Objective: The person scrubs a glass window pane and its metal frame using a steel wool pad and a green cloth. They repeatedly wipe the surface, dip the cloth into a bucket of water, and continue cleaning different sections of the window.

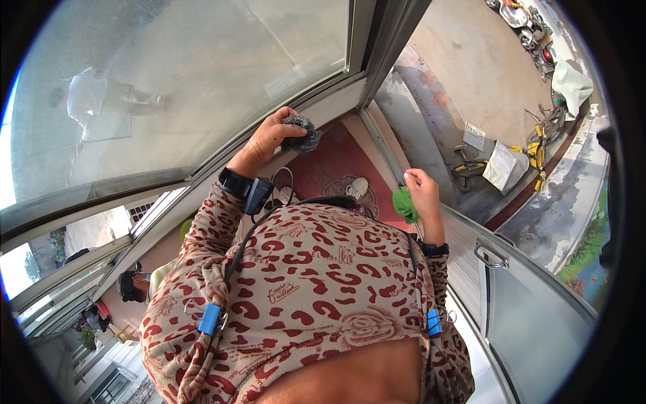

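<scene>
My left hand (265, 139) grips a crumpled dark grey scouring pad or cloth (302, 134) between thumb and fingers. It is close to the lower metal frame (328, 91) of a large, hazy glass pane (212, 65). On the other side, my right hand (425, 194) has its fingers curled together beside the open doorway. A crumpled green piece (404, 204), cloth or leaf, shows against its palm side and appears held there. Below the hands, a red patterned mat (328, 159) lies on the floor, with a light shoe (357, 187) on it.
A door with a metal handle (490, 255) stands at the right. Outside are a step (414, 116), a yellow bicycle (535, 151) and parked motorbikes (530, 35). Another person (133, 285) is at the lower left. A cable (283, 171) loops near my left wrist.
</scene>
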{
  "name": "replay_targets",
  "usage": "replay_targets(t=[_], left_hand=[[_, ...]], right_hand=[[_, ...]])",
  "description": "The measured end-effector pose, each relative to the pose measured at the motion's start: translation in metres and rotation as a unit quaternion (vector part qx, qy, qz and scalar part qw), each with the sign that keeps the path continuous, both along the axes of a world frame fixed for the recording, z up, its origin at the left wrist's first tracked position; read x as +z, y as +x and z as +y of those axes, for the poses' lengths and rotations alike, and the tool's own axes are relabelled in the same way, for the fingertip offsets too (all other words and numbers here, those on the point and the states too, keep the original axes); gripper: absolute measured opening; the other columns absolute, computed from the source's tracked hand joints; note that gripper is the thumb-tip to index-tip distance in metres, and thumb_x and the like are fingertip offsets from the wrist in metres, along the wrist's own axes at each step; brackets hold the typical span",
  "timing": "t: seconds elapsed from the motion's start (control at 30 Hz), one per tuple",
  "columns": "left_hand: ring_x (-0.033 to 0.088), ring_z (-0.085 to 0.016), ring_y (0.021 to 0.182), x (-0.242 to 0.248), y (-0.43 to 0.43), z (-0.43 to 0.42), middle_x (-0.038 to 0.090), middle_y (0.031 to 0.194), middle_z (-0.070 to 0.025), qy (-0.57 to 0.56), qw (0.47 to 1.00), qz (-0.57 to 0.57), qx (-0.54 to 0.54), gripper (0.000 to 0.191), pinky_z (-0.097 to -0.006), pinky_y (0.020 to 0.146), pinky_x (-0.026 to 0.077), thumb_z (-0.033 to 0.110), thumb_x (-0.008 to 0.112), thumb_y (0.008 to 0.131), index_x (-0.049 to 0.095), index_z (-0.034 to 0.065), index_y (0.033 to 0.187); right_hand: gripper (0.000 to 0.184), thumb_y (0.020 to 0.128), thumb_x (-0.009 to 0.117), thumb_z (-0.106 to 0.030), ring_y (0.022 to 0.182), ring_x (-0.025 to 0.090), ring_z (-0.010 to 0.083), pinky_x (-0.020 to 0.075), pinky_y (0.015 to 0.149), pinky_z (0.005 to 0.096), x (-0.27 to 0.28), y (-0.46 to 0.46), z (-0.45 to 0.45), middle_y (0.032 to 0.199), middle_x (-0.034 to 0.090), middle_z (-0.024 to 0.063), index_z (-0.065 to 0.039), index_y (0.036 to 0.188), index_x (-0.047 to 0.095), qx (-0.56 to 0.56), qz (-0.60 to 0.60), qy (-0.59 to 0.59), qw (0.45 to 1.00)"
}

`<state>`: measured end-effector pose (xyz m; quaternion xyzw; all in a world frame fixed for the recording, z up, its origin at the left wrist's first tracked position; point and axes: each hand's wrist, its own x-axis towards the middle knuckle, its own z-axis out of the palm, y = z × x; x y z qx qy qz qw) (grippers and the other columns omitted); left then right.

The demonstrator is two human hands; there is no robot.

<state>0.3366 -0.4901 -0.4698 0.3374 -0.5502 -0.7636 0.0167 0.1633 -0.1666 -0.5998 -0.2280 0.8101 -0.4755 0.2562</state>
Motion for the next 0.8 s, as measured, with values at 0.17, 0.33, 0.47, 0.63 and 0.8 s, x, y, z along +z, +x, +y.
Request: replay_targets(t=[0.17, 0.33, 0.47, 0.63, 0.8], left_hand=[[0.058, -0.013, 0.08, 0.006, -0.005, -0.001, 0.06, 0.089, -0.0045, -0.12, 0.993, -0.004, 0.009, 0.037, -0.0256, 0.074, 0.048, 0.005, 0.062, 0.074, 0.052, 0.0016, 0.109], [0.059, -0.014, 0.081, 0.0, -0.018, -0.008, 0.062, 0.089, -0.0059, -0.212, 0.975, -0.047, -0.043, 0.038, -0.0258, 0.074, 0.048, 0.01, 0.06, 0.073, 0.055, -0.0013, 0.109], [0.061, -0.017, 0.074, -0.012, -0.052, -0.008, 0.064, 0.083, -0.01, -0.331, 0.918, -0.11, -0.186, 0.037, -0.0288, 0.069, 0.049, 0.018, 0.062, 0.073, 0.059, -0.0036, 0.103], [0.062, -0.032, 0.085, -0.032, -0.069, 0.006, 0.065, 0.09, -0.0195, -0.403, 0.839, -0.162, -0.328, 0.047, -0.0366, 0.076, 0.048, 0.028, 0.065, 0.069, 0.059, -0.0007, 0.106], [0.061, -0.021, 0.083, -0.043, -0.052, 0.009, 0.064, 0.09, -0.015, -0.311, 0.878, -0.147, -0.333, 0.041, -0.0319, 0.075, 0.048, 0.021, 0.063, 0.073, 0.056, -0.0023, 0.107]], right_hand=[[0.021, 0.086, 0.062, -0.023, 0.062, 0.063, 0.0267, 0.0483, 0.059, 0.0338, 0.011, -0.002, -0.036, 0.069, 0.062, 0.016, -0.005, 0.099, 0.063, 0.052, 0.019, -0.04, 0.998], [0.021, 0.086, 0.062, -0.023, 0.063, 0.062, 0.031, 0.0478, 0.058, 0.0368, 0.043, -0.014, -0.075, 0.071, 0.063, 0.0155, -0.006, 0.1, 0.063, 0.085, 0.059, -0.035, 0.994], [0.02, 0.086, 0.062, -0.023, 0.063, 0.062, 0.032, 0.0478, 0.058, 0.0376, 0.056, -0.017, -0.085, 0.071, 0.063, 0.0154, -0.006, 0.099, 0.063, 0.076, 0.119, -0.056, 0.988], [0.023, 0.086, 0.063, -0.025, 0.063, 0.063, 0.0239, 0.0478, 0.058, 0.0331, 0.037, -0.008, -0.068, 0.069, 0.064, 0.0121, -0.003, 0.093, 0.063, -0.052, 0.031, -0.05, 0.997], [0.024, 0.088, 0.062, -0.022, 0.061, 0.056, 0.0096, 0.0445, 0.056, 0.0243, 0.037, -0.008, -0.086, 0.068, 0.059, 0.0051, 0.001, 0.092, 0.06, -0.166, -0.098, -0.176, 0.965]])
